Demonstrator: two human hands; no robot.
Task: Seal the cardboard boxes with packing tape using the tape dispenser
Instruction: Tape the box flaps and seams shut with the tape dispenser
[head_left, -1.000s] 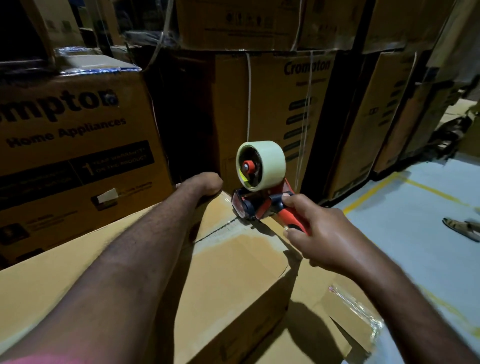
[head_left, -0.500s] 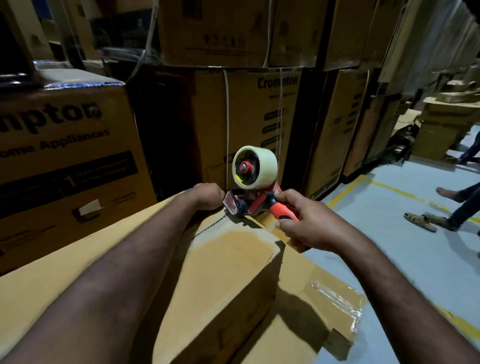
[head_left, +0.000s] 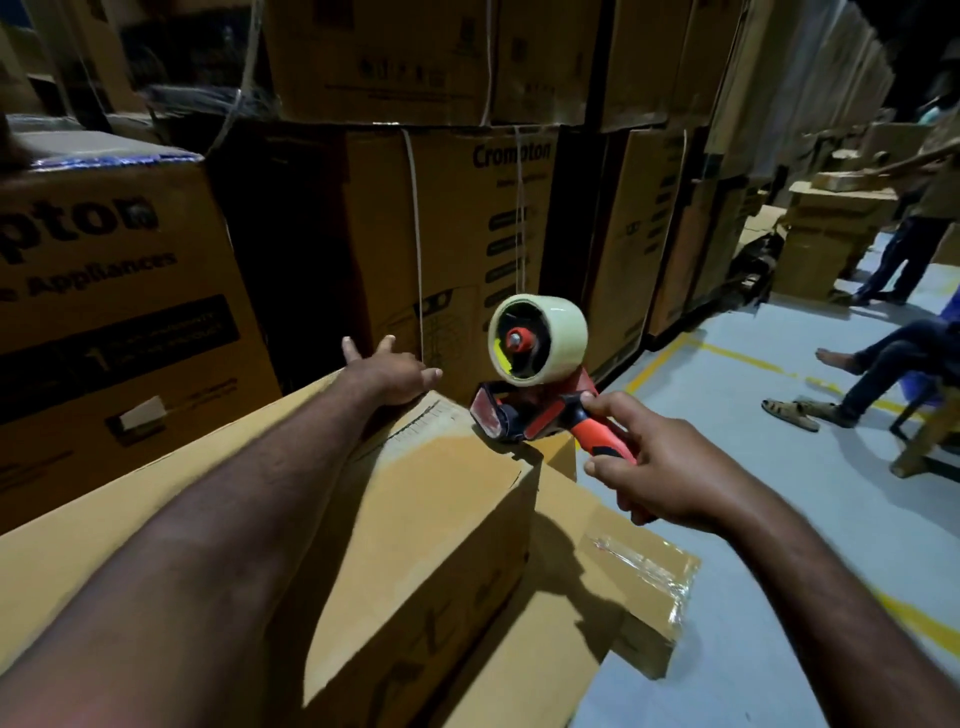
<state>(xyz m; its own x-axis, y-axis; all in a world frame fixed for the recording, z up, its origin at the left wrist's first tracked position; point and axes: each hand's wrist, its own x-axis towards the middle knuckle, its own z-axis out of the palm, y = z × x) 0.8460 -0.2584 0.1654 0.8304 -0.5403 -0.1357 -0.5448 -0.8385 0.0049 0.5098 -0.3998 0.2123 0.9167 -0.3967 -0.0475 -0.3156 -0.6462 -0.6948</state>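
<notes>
While the right hand grips the tape dispenser at the far edge of the cardboard box and the left hand lies open-fingered beside it, unpressed tape could lift or wrinkle.

My left arm is stretched forward, left hand flat with fingers spread at the far edge of the plain brown cardboard box. My right hand grips the red-handled tape dispenser beside that edge.
</notes>
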